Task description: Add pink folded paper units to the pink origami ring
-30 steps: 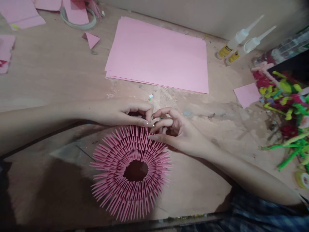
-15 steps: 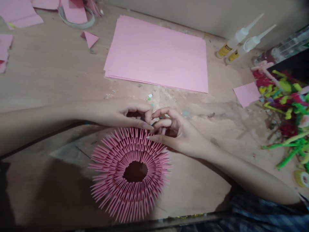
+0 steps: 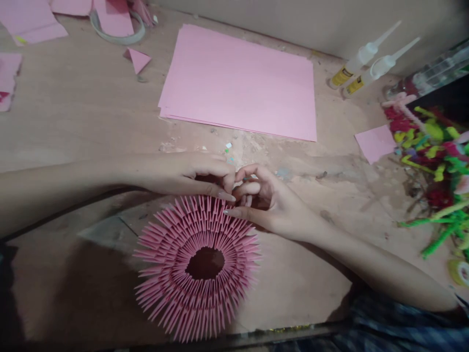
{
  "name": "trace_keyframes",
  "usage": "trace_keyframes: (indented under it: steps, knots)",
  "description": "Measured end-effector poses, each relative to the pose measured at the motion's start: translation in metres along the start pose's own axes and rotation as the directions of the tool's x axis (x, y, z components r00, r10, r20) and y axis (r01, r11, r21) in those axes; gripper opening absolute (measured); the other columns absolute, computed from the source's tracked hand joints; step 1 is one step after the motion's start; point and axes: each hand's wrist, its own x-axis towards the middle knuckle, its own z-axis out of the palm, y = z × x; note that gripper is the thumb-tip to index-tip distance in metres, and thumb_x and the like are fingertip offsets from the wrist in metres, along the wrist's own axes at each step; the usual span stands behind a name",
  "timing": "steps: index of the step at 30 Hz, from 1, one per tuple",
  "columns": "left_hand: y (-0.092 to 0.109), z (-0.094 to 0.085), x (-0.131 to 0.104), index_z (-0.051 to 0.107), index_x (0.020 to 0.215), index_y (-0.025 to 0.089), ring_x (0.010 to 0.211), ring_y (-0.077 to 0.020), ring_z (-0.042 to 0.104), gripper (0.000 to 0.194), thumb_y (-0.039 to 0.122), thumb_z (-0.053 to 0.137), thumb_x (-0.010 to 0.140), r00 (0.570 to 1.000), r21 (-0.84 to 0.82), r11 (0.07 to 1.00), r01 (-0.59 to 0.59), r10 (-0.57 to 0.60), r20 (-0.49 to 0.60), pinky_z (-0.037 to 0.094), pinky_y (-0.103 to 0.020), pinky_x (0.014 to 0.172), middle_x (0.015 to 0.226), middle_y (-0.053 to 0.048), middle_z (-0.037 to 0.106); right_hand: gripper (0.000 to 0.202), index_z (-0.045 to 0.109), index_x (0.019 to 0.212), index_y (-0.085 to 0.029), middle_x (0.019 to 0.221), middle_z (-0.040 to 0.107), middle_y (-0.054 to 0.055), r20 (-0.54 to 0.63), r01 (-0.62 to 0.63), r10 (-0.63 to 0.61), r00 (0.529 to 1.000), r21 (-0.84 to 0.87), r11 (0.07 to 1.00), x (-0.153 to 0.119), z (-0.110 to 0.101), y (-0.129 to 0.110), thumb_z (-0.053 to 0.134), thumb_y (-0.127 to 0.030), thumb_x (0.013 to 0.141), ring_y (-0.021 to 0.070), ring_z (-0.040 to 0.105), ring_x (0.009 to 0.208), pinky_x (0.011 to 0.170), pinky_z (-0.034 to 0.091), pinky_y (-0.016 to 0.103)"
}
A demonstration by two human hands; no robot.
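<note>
A round pink ring of many folded paper spikes (image 3: 198, 266) lies on the wooden table (image 3: 80, 122), with a dark hole in its middle. My left hand (image 3: 183, 173) rests at the ring's far rim, thumb and fingers pinched at the spikes there. My right hand (image 3: 266, 200) meets it from the right, fingertips curled and touching the same spot on the rim. Whether a small loose piece sits between the fingertips is hidden.
A stack of pink paper sheets (image 3: 238, 80) lies beyond the hands. Two glue bottles (image 3: 361, 63) lie at the back right, a small pink square (image 3: 374, 143) near them. Coloured pipe cleaners (image 3: 436, 166) pile up at the right edge. Pink scraps (image 3: 138, 59) and a tape ring (image 3: 117, 29) sit at the back left.
The paper ring has shifted slightly toward me and turned a little. Both hands stay pinched at its far rim, the left fingers closing further over the spot.
</note>
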Motion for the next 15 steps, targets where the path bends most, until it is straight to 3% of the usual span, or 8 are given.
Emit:
trace_keyframes:
  steps: [5, 11, 15]
  knots:
    - [-0.0025, 0.0011, -0.0003, 0.08, 0.105, 0.02, 0.103, -0.0187, 0.073, 0.029, 0.042, 0.064, 0.114, 1.0, 0.01, 1.0, -0.008, 0.008, -0.008, 0.051, -0.027, 0.095, 0.108, -0.002, 0.082, 0.054, 0.055, 0.122, -0.029, 0.098, 0.082, -0.008, -0.002, 0.003, -0.003, 1.0, -0.007, 1.0, -0.0009, -0.0005, -0.0009, 0.098, -0.011, 0.095, 0.0132, 0.077, 0.089, 0.079, 0.051, 0.03]
    - [-0.008, 0.0019, -0.0028, 0.078, 0.101, 0.018, 0.096, -0.0162, 0.069, 0.034, 0.045, 0.066, 0.116, 1.0, -0.004, 1.0, 0.01, -0.01, -0.022, 0.049, -0.025, 0.087, 0.101, 0.0, 0.079, 0.046, 0.053, 0.122, -0.029, 0.096, 0.08, -0.009, 0.012, -0.022, 0.022, 1.0, -0.033, 0.999, -0.0002, -0.0006, -0.0019, 0.092, -0.018, 0.102, 0.0109, 0.064, 0.074, 0.07, 0.045, 0.029]
    - [-0.0067, 0.0021, -0.0042, 0.079, 0.102, 0.018, 0.094, -0.0168, 0.069, 0.038, 0.05, 0.066, 0.117, 0.999, 0.01, 1.0, 0.023, -0.023, -0.035, 0.049, -0.025, 0.086, 0.1, -0.001, 0.078, 0.047, 0.052, 0.122, -0.03, 0.098, 0.08, -0.009, 0.011, -0.038, 0.038, 0.999, -0.032, 0.999, 0.0001, -0.001, -0.0018, 0.092, -0.019, 0.1, 0.0116, 0.067, 0.076, 0.072, 0.047, 0.029]
